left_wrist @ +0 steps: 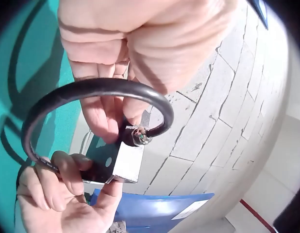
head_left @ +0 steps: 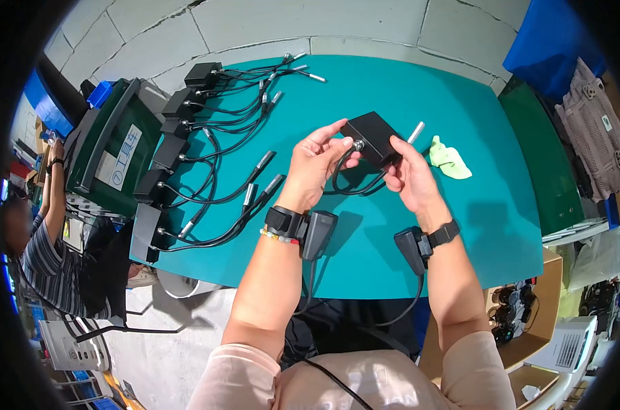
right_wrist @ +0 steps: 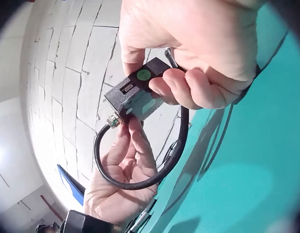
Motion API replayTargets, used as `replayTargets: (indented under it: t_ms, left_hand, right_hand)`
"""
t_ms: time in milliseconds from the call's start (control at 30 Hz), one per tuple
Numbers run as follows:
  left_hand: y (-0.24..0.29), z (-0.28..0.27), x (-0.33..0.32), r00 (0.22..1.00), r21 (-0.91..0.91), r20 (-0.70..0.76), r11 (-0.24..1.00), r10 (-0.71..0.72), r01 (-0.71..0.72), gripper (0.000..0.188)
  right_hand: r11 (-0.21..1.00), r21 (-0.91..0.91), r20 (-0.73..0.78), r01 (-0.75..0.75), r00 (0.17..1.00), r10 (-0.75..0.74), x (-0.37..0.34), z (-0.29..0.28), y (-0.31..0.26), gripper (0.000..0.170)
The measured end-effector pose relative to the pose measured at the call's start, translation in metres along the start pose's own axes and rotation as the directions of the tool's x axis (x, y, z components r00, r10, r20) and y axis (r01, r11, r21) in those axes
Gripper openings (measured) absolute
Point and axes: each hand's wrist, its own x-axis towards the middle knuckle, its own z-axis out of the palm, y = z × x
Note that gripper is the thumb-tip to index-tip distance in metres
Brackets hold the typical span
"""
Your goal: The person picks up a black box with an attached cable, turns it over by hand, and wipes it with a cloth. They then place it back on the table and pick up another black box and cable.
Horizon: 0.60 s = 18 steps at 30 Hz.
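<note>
Both hands hold a small black box [head_left: 373,139] above the green table. My left hand [head_left: 311,171] grips the box's left end, thumb beside the round metal connector [head_left: 358,145]. My right hand [head_left: 414,179] pinches the opposite end between thumb and fingers. From the connector a thick black cable [left_wrist: 101,85] curves in a loop beneath the box toward the right hand. A silver plug [head_left: 416,132] sticks out beyond the right thumb. In the right wrist view, a round green sticker [right_wrist: 143,74] and a small rectangular slot [right_wrist: 126,89] show on the box.
Several similar black boxes [head_left: 171,152] with plug-ended cables line the green table's [head_left: 310,253] left side. A yellow-green cloth [head_left: 451,158] lies right of the hands. Beyond the left edge stand a green tool cart [head_left: 112,147] and a person [head_left: 57,266]. A cardboard box [head_left: 550,307] is at lower right.
</note>
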Motion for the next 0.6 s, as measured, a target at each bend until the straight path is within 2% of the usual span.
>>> replayTargets:
  t_ms: [200, 300, 367, 400, 467, 533, 600]
  left_hand:
    - [0.0007, -0.0016, -0.0004, 0.999, 0.047, 0.000, 0.998, 0.046, -0.045, 0.039]
    - [0.0025, 0.0017, -0.0008, 0.998, 0.056, -0.054, 0.998, 0.024, -0.021, 0.037]
    - [0.0067, 0.0051, -0.0022, 0.993, 0.009, -0.116, 1.000, -0.013, 0.015, 0.025]
    - [0.0064, 0.0051, -0.0019, 0.993, 0.016, -0.117, 1.000, -0.025, 0.027, 0.025]
    - [0.0053, 0.0025, -0.0022, 0.989, 0.154, -0.135, 0.987, 0.061, -0.040, 0.022]
    - [0.0081, 0.0050, -0.0038, 0.991, 0.177, -0.131, 0.984, 0.029, -0.005, 0.020]
    - [0.0065, 0.0065, -0.0036, 0.986, 0.180, -0.156, 0.983, 0.063, -0.034, 0.021]
  right_hand:
    - [1.000, 0.012, -0.008, -0.017, 1.000, 0.018, 0.0001, 0.0015, -0.0016, 0.032]
    - [1.000, -0.009, 0.005, -0.030, 1.000, 0.030, -0.0005, 0.0013, -0.0018, 0.032]
    - [0.999, -0.007, 0.011, -0.034, 0.999, 0.034, 0.0002, 0.0023, -0.0021, 0.032]
    - [0.999, -0.031, 0.006, -0.029, 1.000, 0.029, 0.0000, 0.0038, -0.0028, 0.032]
    - [0.994, -0.105, 0.041, -0.040, 0.998, 0.045, 0.0003, 0.0015, -0.0013, 0.035]
    - [0.990, -0.137, 0.008, -0.046, 0.999, 0.048, 0.0006, 0.0021, -0.0022, 0.036]
    - [0.993, -0.111, 0.001, -0.047, 0.999, 0.047, -0.0029, 0.0044, -0.0040, 0.037]
